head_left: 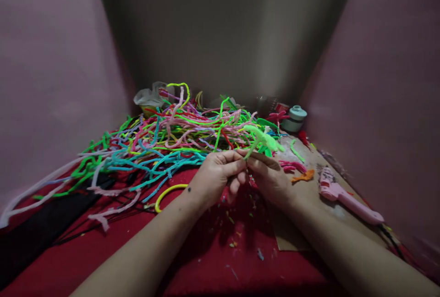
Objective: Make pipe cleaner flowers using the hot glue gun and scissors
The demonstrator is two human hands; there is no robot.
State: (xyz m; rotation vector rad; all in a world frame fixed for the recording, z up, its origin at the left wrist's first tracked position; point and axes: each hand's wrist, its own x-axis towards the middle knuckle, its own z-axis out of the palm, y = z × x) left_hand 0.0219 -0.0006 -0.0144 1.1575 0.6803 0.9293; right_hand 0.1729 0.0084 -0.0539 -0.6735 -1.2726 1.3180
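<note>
Ref. landmark: the bright green pipe-cleaner piece (pixel 261 140), held above the red cloth (pixel 213 260) at frame centre.

1. Nearest the camera: both forearms enter from the bottom edge and converge toward the ref. piece. Small coloured scraps (pixel 237 237) lie on the cloth directly below it.

2. Left hand (pixel 216 175): just below-left of the ref. piece. Fingers curled, grip closed, thumb and forefinger pinching the lower end of the piece.

3. Right hand (pixel 270 175): just below the ref. piece, touching the left hand at the fingertips. Grip closed on the same lower end. The piece rises up and to the right from both grips, bent, w/ short side branches.

4. Left of the hands, well below-left of the ref. piece: a yellow ring (pixel 168 194) lies on the cloth. Further left, a black strip (pixel 51 223) lies flat.

5. Right of the ref. piece: a brown cardboard sheet (pixel 292 237) covers the cloth. On it, a pink glue gun (pixel 347 198) lies on its side; an orange scrap (pixel 303 176) and pink pieces (pixel 292 165) lie between gun and hands.

6. Behind and left of the ref. piece: a large tangled pile of pipe cleaners (pixel 158 141), multi-colour (green, blue, pink, yellow, red).

7. Far right behind the ref. piece: a pale round container (pixel 294 118). Far left behind the pile: a crumpled plastic bag (pixel 149 97).
</note>
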